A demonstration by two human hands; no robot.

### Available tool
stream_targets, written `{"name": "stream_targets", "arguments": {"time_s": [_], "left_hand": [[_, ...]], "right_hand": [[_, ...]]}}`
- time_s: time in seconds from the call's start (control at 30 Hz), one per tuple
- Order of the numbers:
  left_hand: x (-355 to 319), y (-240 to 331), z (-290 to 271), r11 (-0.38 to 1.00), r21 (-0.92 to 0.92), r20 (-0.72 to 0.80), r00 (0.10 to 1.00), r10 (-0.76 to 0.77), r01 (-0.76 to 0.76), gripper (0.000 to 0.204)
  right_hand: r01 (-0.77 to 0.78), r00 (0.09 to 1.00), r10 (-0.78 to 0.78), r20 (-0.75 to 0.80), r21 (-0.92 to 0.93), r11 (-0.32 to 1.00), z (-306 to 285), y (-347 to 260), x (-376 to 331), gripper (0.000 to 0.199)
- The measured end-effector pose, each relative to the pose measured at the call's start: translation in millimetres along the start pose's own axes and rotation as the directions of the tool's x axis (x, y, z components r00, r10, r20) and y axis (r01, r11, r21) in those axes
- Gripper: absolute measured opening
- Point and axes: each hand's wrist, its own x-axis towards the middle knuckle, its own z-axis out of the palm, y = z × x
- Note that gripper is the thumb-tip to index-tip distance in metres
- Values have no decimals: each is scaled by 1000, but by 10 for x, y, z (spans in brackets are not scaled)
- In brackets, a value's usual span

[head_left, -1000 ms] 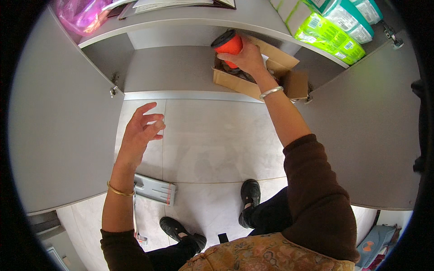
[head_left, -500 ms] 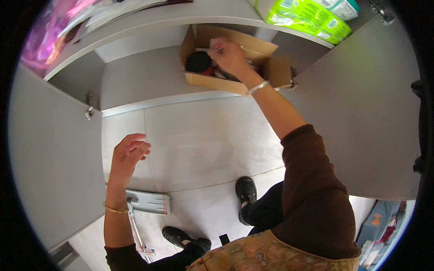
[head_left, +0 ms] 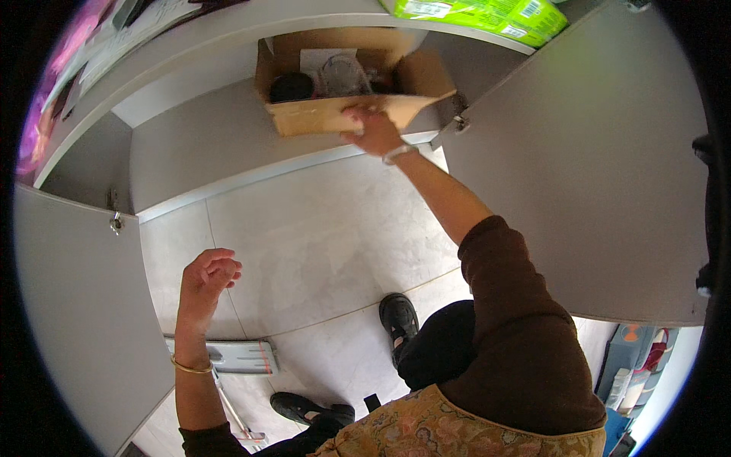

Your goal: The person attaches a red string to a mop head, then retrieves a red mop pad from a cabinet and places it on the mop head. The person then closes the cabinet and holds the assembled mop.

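On the lower cabinet shelf stands an open cardboard box (head_left: 304,122). Inside it are a black round item (head_left: 292,87), a clear round container (head_left: 341,75) and smaller things I cannot make out. My right hand (head_left: 375,131) is at the box's front wall, slightly blurred, its fingers apart and holding nothing; whether they touch the cardboard is hard to tell. My left hand (head_left: 209,282) hangs above the floor at the left, fingers loosely curled, with nothing in it.
Cabinet doors stand open at the left (head_left: 84,305) and right (head_left: 579,190). Green packages (head_left: 487,17) and a purple plastic bag (head_left: 38,129) lie on the upper shelf. A flat mop (head_left: 244,356) rests on the floor near my feet. A grey-blue bag (head_left: 628,358) is at the lower right.
My right hand has come out of the box to its front wall. The clear container now shows inside. My left hand's fingers have curled a little more, and the view has shifted right.
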Motion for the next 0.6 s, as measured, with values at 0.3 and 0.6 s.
{"name": "stream_targets", "arguments": {"time_s": [0.3,0.6], "left_hand": [[70,6,-113,997,73,-46,999,20,-17,32],[88,109,29,997,75,2,1000,14,-14,23]], "right_hand": [[86,988,-57,146,-203,975,4,-352,157,45],[390,920,-344,187,-368,844,323,-1418,984,31]]}}
